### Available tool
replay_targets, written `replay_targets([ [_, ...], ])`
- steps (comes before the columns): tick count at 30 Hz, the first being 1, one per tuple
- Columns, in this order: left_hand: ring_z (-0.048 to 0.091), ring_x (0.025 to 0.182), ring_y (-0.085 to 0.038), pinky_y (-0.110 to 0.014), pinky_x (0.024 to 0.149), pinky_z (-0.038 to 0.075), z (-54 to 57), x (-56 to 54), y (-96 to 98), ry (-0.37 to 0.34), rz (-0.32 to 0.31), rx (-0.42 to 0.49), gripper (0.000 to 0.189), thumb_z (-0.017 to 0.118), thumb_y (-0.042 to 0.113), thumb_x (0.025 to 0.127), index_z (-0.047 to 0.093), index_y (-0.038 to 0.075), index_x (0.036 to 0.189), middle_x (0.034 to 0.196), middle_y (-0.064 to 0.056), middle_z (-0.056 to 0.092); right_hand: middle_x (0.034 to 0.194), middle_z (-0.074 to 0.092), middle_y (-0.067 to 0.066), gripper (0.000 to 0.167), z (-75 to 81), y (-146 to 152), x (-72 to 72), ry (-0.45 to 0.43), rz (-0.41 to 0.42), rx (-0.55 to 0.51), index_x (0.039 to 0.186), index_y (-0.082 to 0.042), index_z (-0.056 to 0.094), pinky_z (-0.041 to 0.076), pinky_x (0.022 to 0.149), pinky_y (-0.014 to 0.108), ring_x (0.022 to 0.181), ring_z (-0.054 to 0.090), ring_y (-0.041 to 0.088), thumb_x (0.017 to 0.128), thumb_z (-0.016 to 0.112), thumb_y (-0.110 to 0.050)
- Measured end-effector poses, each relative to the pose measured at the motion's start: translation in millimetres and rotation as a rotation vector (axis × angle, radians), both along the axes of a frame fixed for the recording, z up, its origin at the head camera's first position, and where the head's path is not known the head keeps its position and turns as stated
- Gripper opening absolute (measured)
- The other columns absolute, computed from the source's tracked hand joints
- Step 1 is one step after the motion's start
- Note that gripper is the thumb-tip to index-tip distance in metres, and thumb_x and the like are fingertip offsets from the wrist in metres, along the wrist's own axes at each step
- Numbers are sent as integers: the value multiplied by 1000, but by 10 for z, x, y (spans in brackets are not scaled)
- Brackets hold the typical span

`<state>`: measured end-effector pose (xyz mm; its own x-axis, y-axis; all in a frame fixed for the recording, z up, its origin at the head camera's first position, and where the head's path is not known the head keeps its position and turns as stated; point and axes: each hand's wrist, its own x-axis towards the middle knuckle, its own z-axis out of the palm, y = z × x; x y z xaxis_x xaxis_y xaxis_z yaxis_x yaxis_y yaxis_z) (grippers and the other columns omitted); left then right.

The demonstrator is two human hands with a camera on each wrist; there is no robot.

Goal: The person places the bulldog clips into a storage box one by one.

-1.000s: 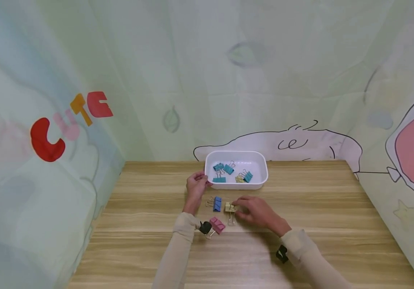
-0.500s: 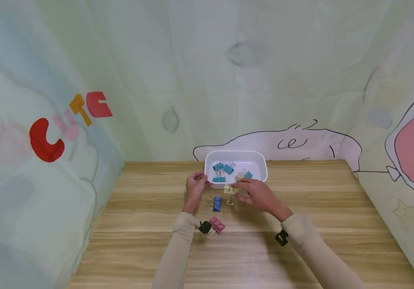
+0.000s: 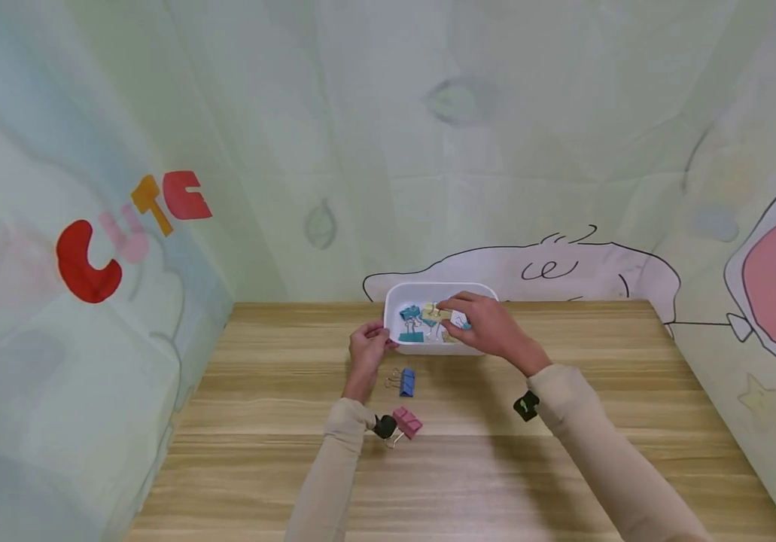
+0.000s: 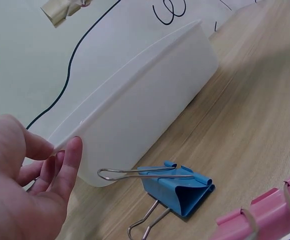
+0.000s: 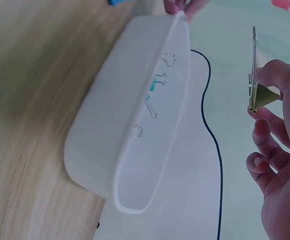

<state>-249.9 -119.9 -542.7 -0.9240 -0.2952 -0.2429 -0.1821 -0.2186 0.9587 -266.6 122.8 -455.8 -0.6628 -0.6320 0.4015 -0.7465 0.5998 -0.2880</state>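
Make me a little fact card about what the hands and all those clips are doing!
left hand: grips the white tub at its near left corner
right hand: pinches a yellow clip above the tub
inside the tub: teal clips and another yellow clip, some partly hidden
on the table: a blue clip and a pink clip
closest of these two to the tub: the blue clip
background: coloured letters

Booth-like tabletop workspace, cartoon-printed drapes [image 3: 381, 143] on three sides, colourful "CUTE" lettering [image 3: 150, 202], wood-grain table [image 3: 448, 482]
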Motion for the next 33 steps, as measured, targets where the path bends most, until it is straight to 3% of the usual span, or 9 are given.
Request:
replay_targets([
  [12,67,85,-25,-29,78,66,3,-5,-3,-5,-2,10,27,60,-5,100,60,-14,125,106,-17,59,123,72,14,37,108,11,-127,-68,-94,-23,129,-9,72,63,92,48,103,71,31,97,75,-28],
  [23,67,86,-26,-28,77,66,-14,-1,-6,5,0,3,27,60,-6,99,59,-14,125,107,-18,59,123,71,14,38,96,1,-146,-124,-116,-35,131,-9,71,63,93,48,105,70,31,97,74,-28],
  [29,67,85,-27,-28,76,66,-10,10,1,15,2,2,27,60,-6,99,59,-15,125,107,-19,59,138,63,15,60,32,-11,-137,-128,-134,-38,143,-14,63,59,98,54,116,65,35,92,80,-42],
  [33,67,83,-26,-29,75,66,-5,5,1,22,2,4,27,60,-7,99,59,-15,125,107,-19,59,143,58,14,66,-40,-35,-64,-143,-87,-52,144,-14,62,59,98,52,119,62,33,90,81,-45],
])
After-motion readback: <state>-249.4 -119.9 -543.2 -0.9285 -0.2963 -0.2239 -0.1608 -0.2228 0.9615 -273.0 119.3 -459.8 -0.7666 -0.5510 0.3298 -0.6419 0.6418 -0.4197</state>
